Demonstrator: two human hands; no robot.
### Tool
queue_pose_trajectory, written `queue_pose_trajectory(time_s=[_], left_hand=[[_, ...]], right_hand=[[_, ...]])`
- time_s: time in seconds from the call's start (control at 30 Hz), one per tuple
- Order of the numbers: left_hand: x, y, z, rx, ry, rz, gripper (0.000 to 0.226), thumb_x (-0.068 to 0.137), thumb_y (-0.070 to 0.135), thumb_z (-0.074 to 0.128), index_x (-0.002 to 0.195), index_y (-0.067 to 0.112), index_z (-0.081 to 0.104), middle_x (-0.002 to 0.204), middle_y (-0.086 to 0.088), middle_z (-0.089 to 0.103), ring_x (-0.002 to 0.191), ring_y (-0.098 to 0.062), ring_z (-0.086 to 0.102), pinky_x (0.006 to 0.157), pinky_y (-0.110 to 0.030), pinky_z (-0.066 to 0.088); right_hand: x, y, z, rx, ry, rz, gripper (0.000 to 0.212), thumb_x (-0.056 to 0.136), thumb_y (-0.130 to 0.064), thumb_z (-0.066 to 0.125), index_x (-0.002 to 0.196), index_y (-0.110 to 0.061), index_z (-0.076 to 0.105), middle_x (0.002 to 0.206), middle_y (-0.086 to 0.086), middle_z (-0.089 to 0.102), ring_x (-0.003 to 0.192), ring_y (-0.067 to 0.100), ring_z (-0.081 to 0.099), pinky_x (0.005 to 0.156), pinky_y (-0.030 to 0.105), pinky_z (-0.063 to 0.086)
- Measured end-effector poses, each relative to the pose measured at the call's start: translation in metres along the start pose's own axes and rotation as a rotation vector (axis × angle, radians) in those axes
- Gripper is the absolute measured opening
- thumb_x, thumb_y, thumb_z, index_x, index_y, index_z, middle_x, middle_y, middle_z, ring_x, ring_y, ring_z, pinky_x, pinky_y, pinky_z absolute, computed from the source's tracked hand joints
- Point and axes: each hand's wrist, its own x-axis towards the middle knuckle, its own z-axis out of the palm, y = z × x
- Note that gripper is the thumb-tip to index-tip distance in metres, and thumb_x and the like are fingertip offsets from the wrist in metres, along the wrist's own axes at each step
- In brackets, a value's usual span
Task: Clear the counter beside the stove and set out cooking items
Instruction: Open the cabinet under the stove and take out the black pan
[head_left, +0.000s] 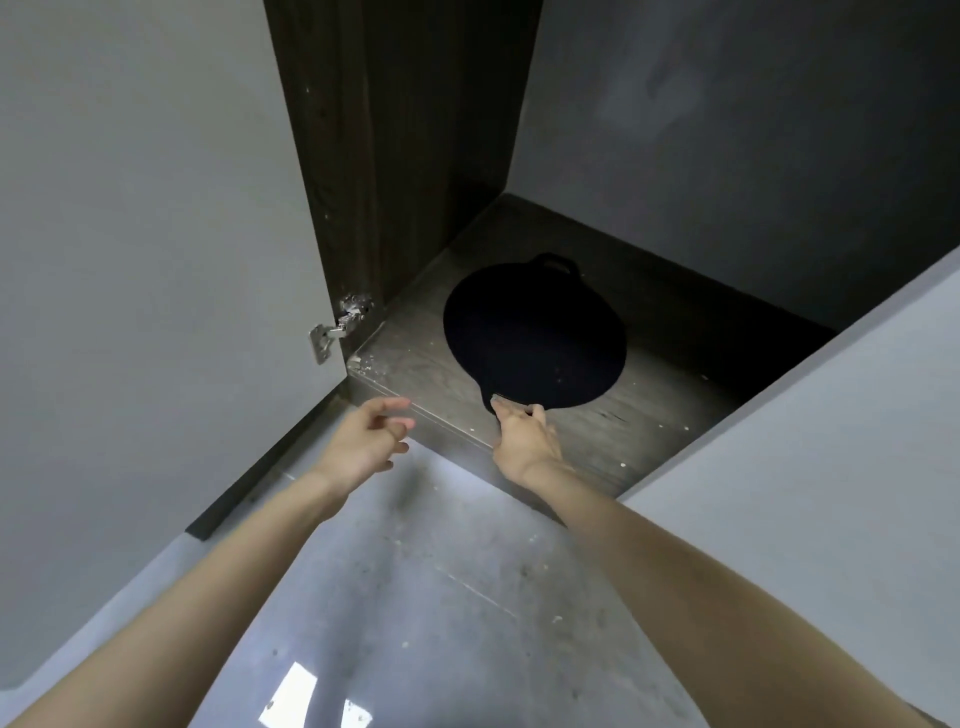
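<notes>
pan (535, 332): black, matt, no sheen; finer surface texture cannot be read in the shadow. shelf (415, 364): dark wood-grain board, matt, grain lines visible, front edge scuffed and dotted with pale specks. side panel (400, 130): same dark wood grain, matt. left door (156, 208): grey, smooth, matt, uniform face. right door (831, 467): same grey, smooth, matt finish. hinge (337, 327): bright metal, glossy, with pale deposits around it. back wall (727, 130): grey, matt, faintly blotched. floor (441, 597): grey, smooth, semi-gloss, reflecting bright light patches, mottled with dark smudges and pale specks.
</notes>
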Motion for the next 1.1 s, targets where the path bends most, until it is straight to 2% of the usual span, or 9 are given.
queue_pose_trajectory(time_s=[0.23,0.37,0.53,0.63,0.73,0.8,0.87,0.97,1.1], left_hand=[[-0.001,-0.016,-0.006,-0.094,0.022,-0.068,0.031,0.097,0.009,0.050,0.127,0.017,0.054,0.111,-0.001,0.062,0.097,-0.020,0.063,0.079,-0.028,0.051],[-0.005,-0.029,-0.003,-0.203,0.031,-0.160,0.032,0.095,0.015,0.055,0.127,0.020,0.056,0.121,-0.002,0.063,0.103,-0.020,0.064,0.083,-0.032,0.053],[-0.003,-0.050,0.004,-0.270,0.037,-0.237,0.030,0.095,0.017,0.053,0.124,0.022,0.056,0.126,-0.002,0.059,0.108,-0.023,0.061,0.095,-0.038,0.049],[-0.002,-0.061,0.012,-0.341,0.024,-0.311,0.033,0.096,0.020,0.052,0.129,0.023,0.052,0.132,-0.002,0.055,0.114,-0.026,0.057,0.089,-0.037,0.051],[0.000,-0.071,0.022,-0.462,0.007,-0.396,0.039,0.095,0.028,0.056,0.133,0.024,0.048,0.135,-0.003,0.052,0.105,-0.025,0.060,0.073,-0.035,0.054],[0.003,-0.076,0.030,-0.513,-0.015,-0.411,0.041,0.096,0.032,0.056,0.135,0.022,0.048,0.134,-0.002,0.052,0.100,-0.023,0.061,0.079,-0.037,0.055],[0.006,-0.078,0.038,-0.600,-0.037,-0.385,0.029,0.098,0.029,0.052,0.126,0.019,0.054,0.128,-0.003,0.058,0.098,-0.021,0.063,0.082,-0.036,0.055],[0.008,-0.078,0.045,-0.727,-0.028,-0.347,0.006,0.099,0.020,0.051,0.098,0.016,0.056,0.112,-0.005,0.066,0.083,-0.017,0.070,0.065,-0.030,0.060],[0.014,-0.082,0.045,-0.802,0.029,-0.288,0.022,0.095,0.004,0.054,0.116,0.011,0.056,0.097,-0.007,0.071,0.073,-0.013,0.073,0.059,-0.026,0.058]], right_hand=[[0.003,0.006,0.012,0.089,0.095,-0.052,0.069,0.086,0.017,0.040,0.146,-0.017,0.038,0.143,0.007,0.048,0.128,0.021,0.040,0.104,0.032,0.042],[-0.018,0.009,0.022,0.086,0.076,-0.113,0.068,0.086,0.015,0.043,0.143,-0.023,0.045,0.125,0.012,0.050,0.106,0.029,0.059,0.094,0.034,0.049],[-0.053,0.009,0.033,0.025,0.060,-0.253,0.066,0.090,0.010,0.043,0.140,-0.032,0.047,0.120,0.006,0.051,0.100,0.030,0.058,0.087,0.036,0.049],[-0.078,0.008,0.040,0.025,0.060,-0.409,0.059,0.087,0.012,0.048,0.134,-0.024,0.057,0.131,-0.001,0.059,0.106,0.026,0.056,0.086,0.040,0.049],[-0.092,0.013,0.058,0.009,0.087,-0.500,0.059,0.072,0.015,0.064,0.120,-0.021,0.067,0.116,-0.004,0.069,0.087,0.024,0.061,0.068,0.042,0.057],[-0.095,0.017,0.064,0.006,0.088,-0.501,0.061,0.071,0.009,0.068,0.122,-0.025,0.063,0.105,-0.005,0.070,0.087,0.019,0.060,0.067,0.038,0.057],[-0.101,0.022,0.061,-0.007,0.170,-0.555,0.065,0.065,0.005,0.075,0.121,-0.026,0.061,0.102,-0.010,0.069,0.090,0.016,0.060,0.066,0.033,0.057],[-0.102,0.036,0.054,-0.146,0.263,-0.582,0.069,0.062,-0.001,0.080,0.123,-0.026,0.060,0.127,-0.008,0.062,0.107,0.017,0.061,0.085,0.033,0.056],[-0.087,0.059,0.053,-0.343,0.270,-0.521,0.092,0.043,0.016,0.076,0.127,-0.019,0.062,0.137,0.004,0.057,0.122,0.028,0.057,0.101,0.043,0.047]])
